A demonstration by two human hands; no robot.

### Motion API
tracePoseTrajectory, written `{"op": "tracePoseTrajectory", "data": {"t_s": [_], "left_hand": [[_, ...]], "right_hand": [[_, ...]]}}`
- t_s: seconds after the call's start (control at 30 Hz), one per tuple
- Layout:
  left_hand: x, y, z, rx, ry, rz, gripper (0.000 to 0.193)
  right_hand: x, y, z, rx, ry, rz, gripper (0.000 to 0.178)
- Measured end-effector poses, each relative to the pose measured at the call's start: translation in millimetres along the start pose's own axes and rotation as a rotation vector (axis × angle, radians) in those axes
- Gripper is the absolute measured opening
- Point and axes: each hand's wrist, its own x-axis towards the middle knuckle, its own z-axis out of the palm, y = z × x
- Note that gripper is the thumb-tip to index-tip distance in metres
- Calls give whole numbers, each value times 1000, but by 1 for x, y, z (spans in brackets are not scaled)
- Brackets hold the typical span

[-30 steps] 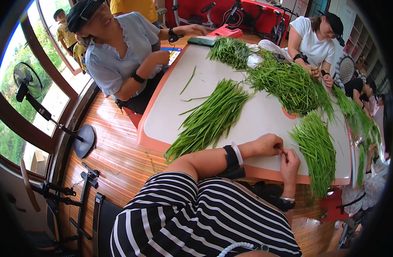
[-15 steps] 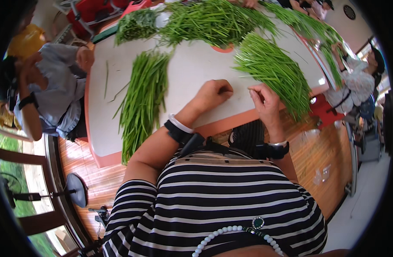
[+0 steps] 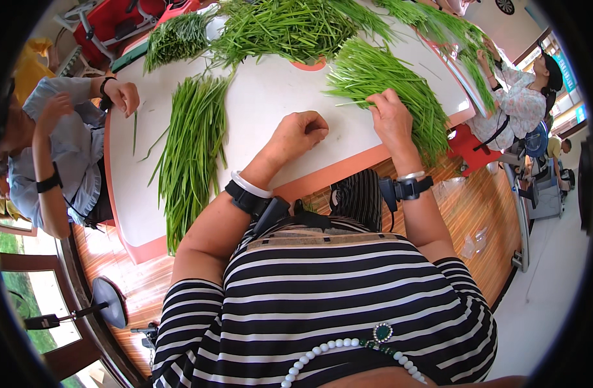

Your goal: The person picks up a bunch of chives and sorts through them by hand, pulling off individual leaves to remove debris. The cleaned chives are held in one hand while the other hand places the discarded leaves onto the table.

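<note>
My left hand (image 3: 301, 137) is held over the white table, its fingers curled together; whether anything sits inside them is hidden. My right hand (image 3: 392, 119) touches the near left side of a thick pile of green chives (image 3: 397, 84), thumb and fingers pinched on a pale-ended chive stalk (image 3: 349, 103) that points left. Another long bundle of chives (image 3: 193, 142) lies to the left of my left forearm, its lower tips reaching over the table's near edge.
A large heap of chives (image 3: 287, 29) covers the far side, beside a darker bunch (image 3: 177, 40). At the left, another person's hand (image 3: 122, 97) hangs over the white table (image 3: 270, 84) near a loose stalk. Someone in a floral top (image 3: 526, 97) handles greens at the right.
My right hand has moved up and slightly left to the chive pile and closed on a stalk. The person's hand at the left has reached farther over the table. The whole view has shifted.
</note>
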Motion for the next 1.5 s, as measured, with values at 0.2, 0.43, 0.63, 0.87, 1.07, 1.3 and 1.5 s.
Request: {"op": "tracePoseTrajectory", "data": {"t_s": [0.2,0.43,0.63,0.87,1.07,1.3,1.5], "left_hand": [[1,-1,0,49,11,42,8],[1,8,2,-126,59,-49,19],[-1,14,1,-242,115,-71,34],[0,10,-33,-845,138,37,37],[0,-5,-66,-1361,351,56,24],[3,-6,-34,-1299,123,-126,28],[-1,4,-21,-1192,121,-230,28]], "right_hand": [[11,2,14,-81,1,-43,7],[11,-43,8,106,151,-82,10],[-7,-74,21,204,56,-155,14],[-24,-53,6,111,-53,-77,14],[-23,-21,-22,148,-271,111,13],[0,-12,-2,4,-121,78,12],[14,-8,26,-126,-16,-65,10]]}}
